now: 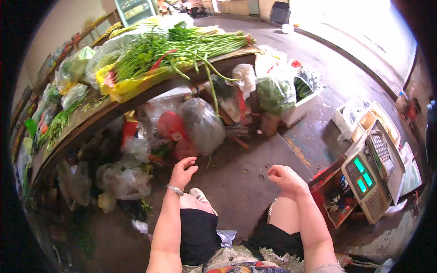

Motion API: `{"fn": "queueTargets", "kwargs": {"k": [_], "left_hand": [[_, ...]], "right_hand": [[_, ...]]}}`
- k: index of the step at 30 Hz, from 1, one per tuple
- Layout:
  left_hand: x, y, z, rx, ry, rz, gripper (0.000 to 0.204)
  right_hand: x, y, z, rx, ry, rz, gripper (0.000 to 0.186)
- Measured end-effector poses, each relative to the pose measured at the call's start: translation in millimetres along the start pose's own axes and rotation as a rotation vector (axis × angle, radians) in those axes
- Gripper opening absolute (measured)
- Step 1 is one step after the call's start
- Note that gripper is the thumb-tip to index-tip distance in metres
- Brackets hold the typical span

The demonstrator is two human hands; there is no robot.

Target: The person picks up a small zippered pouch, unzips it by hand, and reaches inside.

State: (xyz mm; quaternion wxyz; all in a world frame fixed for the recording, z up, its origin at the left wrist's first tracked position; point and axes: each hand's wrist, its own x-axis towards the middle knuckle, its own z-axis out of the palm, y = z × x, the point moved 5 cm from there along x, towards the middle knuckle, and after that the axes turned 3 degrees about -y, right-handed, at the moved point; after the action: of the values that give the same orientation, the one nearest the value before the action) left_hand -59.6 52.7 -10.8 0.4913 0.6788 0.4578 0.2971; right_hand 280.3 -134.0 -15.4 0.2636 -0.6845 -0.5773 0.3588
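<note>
My left hand (184, 173) hovers above my left knee, thumb and fingers apart and nothing in it. A silver bracelet (175, 189) circles that wrist. Over my right knee is my right hand (287, 178), its fingers loosely bent and no object visible in it. Nearest to the left hand are a red plastic bag (171, 125) and a translucent bag (202, 127) under the wooden table. A scale (367, 173) with a lit green display stands to the right of my right hand.
Long green beans (214, 43) and leafy greens (141, 57) lie on the table (68, 123), some hanging over its edge. Crumpled plastic bags (123, 179) crowd the floor at left. A white box (302, 109) of vegetables stands beyond. A red crate (332, 200) is beside the scale.
</note>
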Motion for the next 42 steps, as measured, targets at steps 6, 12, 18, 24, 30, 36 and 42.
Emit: {"fn": "queueTargets", "kwargs": {"k": [6, 12, 18, 24, 30, 36, 42], "left_hand": [[8, -1, -5, 0.017, -0.069, -0.01, 0.04], [10, -5, -11, -0.045, -0.037, -0.134, 0.039], [9, -9, -7, 0.018, -0.079, -0.14, 0.041], [8, -7, -11, 0.065, -0.083, -0.12, 0.042], [11, -12, -9, 0.085, -0.089, -0.147, 0.043], [11, -13, -9, 0.041, -0.066, -0.112, 0.043], [5, -11, -17, -0.02, -0.044, -0.091, 0.039]], "right_hand": [[11, 4, 5, -0.063, 0.055, -0.157, 0.024], [17, 5, 6, -0.024, 0.008, -0.074, 0.025], [10, 10, 5, -0.013, 0.017, -0.007, 0.024], [16, 12, 7, -0.021, 0.03, 0.011, 0.022], [23, 21, 11, -0.027, 0.035, 0.007, 0.02], [23, 20, 11, -0.058, 0.005, -0.008, 0.025], [27, 12, 16, -0.046, 0.027, -0.115, 0.024]]}}
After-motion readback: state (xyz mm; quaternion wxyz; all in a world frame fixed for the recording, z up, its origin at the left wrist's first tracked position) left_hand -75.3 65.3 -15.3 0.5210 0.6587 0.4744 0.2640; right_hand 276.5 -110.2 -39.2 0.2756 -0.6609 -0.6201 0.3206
